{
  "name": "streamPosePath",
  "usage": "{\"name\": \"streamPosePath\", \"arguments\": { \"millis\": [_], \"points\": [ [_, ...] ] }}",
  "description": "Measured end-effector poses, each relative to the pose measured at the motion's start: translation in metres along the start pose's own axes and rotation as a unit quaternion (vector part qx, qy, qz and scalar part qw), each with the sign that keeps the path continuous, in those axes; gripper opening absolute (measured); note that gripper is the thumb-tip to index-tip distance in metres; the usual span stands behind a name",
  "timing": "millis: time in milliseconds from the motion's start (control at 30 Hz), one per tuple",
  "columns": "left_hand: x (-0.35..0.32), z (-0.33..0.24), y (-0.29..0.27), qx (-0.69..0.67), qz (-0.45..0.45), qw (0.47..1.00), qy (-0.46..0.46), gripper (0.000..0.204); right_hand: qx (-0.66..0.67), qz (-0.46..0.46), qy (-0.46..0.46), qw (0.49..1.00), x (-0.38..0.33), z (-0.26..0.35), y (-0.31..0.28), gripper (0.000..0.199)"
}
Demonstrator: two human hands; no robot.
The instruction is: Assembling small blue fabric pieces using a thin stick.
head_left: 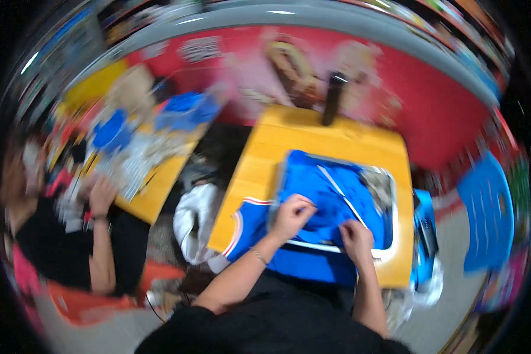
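Note:
A blue garment [312,189] lies bunched in a pale-rimmed tray [393,224] on the yellow table. Part of it, with a white and red striped edge, spills over the tray's near left side toward my lap. My left hand [293,218] is just above the cloth, fingertips pinched together. To its right, my right hand [357,239] is closed too, its fingers curled at the tray's near side. Whatever either pinch holds is too small and blurred to name. Across the cloth runs a thin white strip [342,193], slanting down toward my right hand.
A dark bottle [334,99] stands at the table's back edge. Greyish material [379,187] fills the tray's right corner. A blue plastic chair [487,215] is at the right. Leftward, another person [71,242] sits at a cluttered table with a blue container [112,133].

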State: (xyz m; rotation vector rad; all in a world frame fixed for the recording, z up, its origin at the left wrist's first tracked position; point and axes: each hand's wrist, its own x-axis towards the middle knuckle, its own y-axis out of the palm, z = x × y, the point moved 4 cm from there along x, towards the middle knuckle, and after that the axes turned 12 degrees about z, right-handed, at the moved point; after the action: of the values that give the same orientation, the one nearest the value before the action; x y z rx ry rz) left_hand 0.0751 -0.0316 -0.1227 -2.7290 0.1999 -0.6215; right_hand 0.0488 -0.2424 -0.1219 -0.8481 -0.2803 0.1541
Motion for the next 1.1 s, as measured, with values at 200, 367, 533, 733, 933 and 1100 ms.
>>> {"name": "streamPosePath", "arguments": {
  "millis": [200,367,533,733,933,1100],
  "points": [
    [-0.001,0.028,-0.012,-0.035,0.011,0.995,-0.093,0.009,0.003,-0.004,-0.052,0.999,0.015,-0.009,0.008,0.013],
    [0.007,0.018,0.019,-0.060,0.063,0.995,-0.040,0.024,0.017,-0.028,-0.033,0.999,-0.003,-0.023,-0.009,0.010],
    [0.003,0.027,0.017,-0.013,0.077,0.993,-0.085,0.029,0.030,-0.010,-0.072,0.997,-0.009,-0.024,0.001,0.016],
    [0.004,0.036,0.008,-0.081,0.057,0.979,-0.177,0.026,0.087,-0.004,-0.105,0.991,-0.008,-0.017,0.003,0.018],
    [0.000,0.053,0.004,-0.153,0.030,0.967,-0.202,0.023,0.112,-0.009,-0.123,0.986,-0.010,-0.023,0.007,0.016],
    [0.002,0.042,0.014,-0.177,0.043,0.961,-0.207,0.017,0.119,-0.013,-0.123,0.985,-0.013,-0.029,-0.001,0.015]
  ]
}}
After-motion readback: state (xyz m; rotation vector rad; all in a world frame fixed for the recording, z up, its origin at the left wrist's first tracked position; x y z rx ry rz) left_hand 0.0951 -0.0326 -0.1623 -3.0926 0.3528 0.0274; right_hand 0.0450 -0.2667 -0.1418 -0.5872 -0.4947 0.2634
